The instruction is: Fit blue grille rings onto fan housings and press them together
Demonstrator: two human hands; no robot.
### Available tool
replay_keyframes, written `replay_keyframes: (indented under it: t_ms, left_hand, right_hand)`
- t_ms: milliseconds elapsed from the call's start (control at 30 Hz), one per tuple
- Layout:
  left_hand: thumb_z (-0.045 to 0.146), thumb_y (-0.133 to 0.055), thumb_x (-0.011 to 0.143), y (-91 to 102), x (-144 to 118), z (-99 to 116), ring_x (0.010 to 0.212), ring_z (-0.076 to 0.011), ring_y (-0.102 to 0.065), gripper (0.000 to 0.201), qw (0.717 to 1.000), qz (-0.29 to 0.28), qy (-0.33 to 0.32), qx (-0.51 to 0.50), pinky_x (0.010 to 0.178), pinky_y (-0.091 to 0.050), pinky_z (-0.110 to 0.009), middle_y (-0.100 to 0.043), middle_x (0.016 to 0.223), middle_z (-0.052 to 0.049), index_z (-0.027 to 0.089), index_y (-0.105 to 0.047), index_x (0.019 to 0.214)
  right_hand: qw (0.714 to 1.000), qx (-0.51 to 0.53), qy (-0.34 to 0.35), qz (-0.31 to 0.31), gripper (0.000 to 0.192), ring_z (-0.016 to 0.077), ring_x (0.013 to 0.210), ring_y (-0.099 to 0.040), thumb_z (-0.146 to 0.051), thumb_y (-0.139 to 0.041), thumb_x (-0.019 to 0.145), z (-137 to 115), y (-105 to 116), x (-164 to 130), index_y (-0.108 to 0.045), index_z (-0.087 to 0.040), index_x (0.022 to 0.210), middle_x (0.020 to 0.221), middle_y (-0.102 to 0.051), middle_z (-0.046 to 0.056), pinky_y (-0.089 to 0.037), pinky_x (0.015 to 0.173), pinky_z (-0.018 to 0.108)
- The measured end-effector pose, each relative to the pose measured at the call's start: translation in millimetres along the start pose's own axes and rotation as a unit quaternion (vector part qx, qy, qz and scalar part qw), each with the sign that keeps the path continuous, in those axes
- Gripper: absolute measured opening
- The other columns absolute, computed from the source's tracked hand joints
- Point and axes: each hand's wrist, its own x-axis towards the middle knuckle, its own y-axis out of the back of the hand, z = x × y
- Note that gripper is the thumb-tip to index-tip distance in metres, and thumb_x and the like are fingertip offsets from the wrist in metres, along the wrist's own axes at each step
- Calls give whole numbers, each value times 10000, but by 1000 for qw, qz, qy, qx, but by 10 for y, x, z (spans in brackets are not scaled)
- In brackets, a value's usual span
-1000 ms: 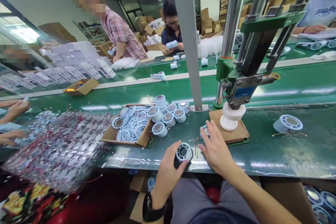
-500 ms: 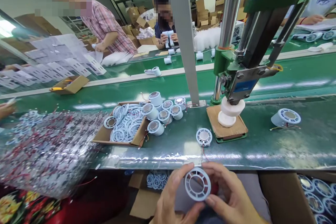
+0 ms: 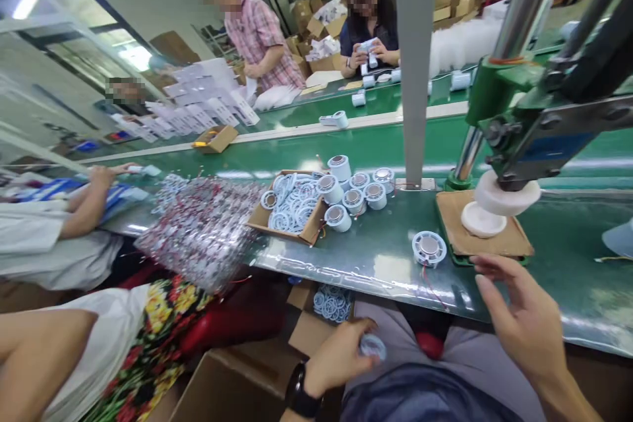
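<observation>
Low over my lap, my left hand (image 3: 341, 353) is closed round a light-blue round fan housing (image 3: 374, 347); its spoked end shows, blurred, beyond my fingers. My right hand (image 3: 524, 320) reaches over the bench edge with fingers apart and nothing in them, by the front of the press base (image 3: 517, 244). On that base sits a white round seat (image 3: 482, 219), under the white pressing head (image 3: 509, 192). To the left of the base lies a light-blue slotted ring with a metal disc (image 3: 429, 249), its thin wires trailing toward the bench edge.
A carton of light-blue rings (image 3: 311, 232) stands on the bench beside several assembled cylinders (image 3: 374, 195). Left of it lies a bagged pile of wired parts (image 3: 202, 227). A grey post (image 3: 414, 79) rises behind. Below are open cartons (image 3: 232, 386). A co-worker sits close at left.
My hands have parted: the left carried the housing down and left, the right let go and moved up right toward the press. The view has swung, shifting the bench rightward.
</observation>
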Motion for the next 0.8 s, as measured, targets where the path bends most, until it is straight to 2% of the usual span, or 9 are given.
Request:
replay_keyframes:
  t_ms: [100, 167, 233, 333, 433, 533, 600, 667, 800]
  left_hand:
    - [301, -690, 932, -46, 225, -527, 1040, -272, -708, 283, 986, 130, 101, 16, 932, -573, -472, -729, 1150, -101, 172, -676, 1183]
    - [329, -661, 976, -60, 350, -759, 1050, -244, -694, 299, 972, 195, 130, 20, 918, -582, -468, -690, 1208, -93, 159, -643, 1222]
    - [345, -661, 982, -44, 392, -837, 985, -217, -702, 297, 957, 255, 133, 22, 850, -606, -421, -689, 1181, -79, 158, -641, 1211]
    - [349, -642, 993, 126, 267, -705, 887, -189, -710, 246, 929, 353, 102, 36, 795, -611, -384, -712, 1054, -54, 147, -661, 1133]
    - [333, -533, 1041, 610, 97, -426, 915, -206, -714, 241, 900, 426, 53, 72, 883, -590, -419, -728, 962, -63, 153, -692, 1019]
    - [333, -515, 1048, 1397, 183, -187, 1100, -241, -678, 251, 881, 457, 47, 115, 994, -544, -471, -709, 1169, -100, 167, -676, 1144]
    - [352, -623, 1001, 1929, 406, -97, 1131, -255, -664, 294, 887, 435, 65, 141, 976, -554, -489, -669, 1270, -97, 175, -641, 1235]
    - [346, -658, 982, 2331, 670, -35, 1097, -251, -676, 325, 905, 384, 82, 164, 935, -578, -475, -662, 1276, -96, 173, -631, 1255]
    - [344, -658, 983, 2664, 978, 89, 1046, -236, -690, 328, 926, 301, 100, 206, 885, -600, -444, -666, 1257, -94, 173, -627, 1261]
  right_hand:
    - [999, -21, 21, 20, 196, 215, 808, -687, -307, -580, 963, 93, -79, 82, -658, -209, 1114, 1001, -733, 82, -552, 778, 352]
    - [996, -29, 76, 34, 222, 249, 925, -685, -299, -573, 966, 64, -195, 130, -649, -191, 1145, 1055, -715, 110, -550, 850, 392]
    - [989, -47, 134, 32, 303, 304, 1087, -652, -322, -551, 979, 25, -347, 186, -621, -166, 1229, 1174, -676, 162, -527, 944, 463]
    - [976, -108, 190, -5, 396, 373, 1191, -601, -388, -488, 1007, 26, -568, 262, -592, -152, 1307, 1316, -594, 221, -505, 947, 540]
    - [961, -145, 232, -35, 322, 358, 1125, -635, -353, -477, 1010, 87, -693, 292, -637, -182, 1230, 1281, -626, 192, -511, 893, 513]
    - [957, -137, 253, -41, 251, 317, 1051, -665, -290, -497, 994, 146, -703, 284, -656, -198, 1166, 1222, -669, 156, -511, 882, 480]
    - [958, -125, 256, -40, 245, 310, 1055, -665, -277, -508, 984, 172, -680, 270, -659, -203, 1163, 1223, -673, 149, -515, 897, 479]
    - [960, -113, 254, -42, 248, 305, 1072, -665, -272, -520, 976, 192, -659, 252, -663, -209, 1168, 1232, -672, 145, -525, 914, 476]
    - [963, -105, 245, -40, 251, 294, 1090, -668, -265, -534, 967, 207, -658, 228, -674, -218, 1170, 1244, -669, 139, -553, 919, 462]
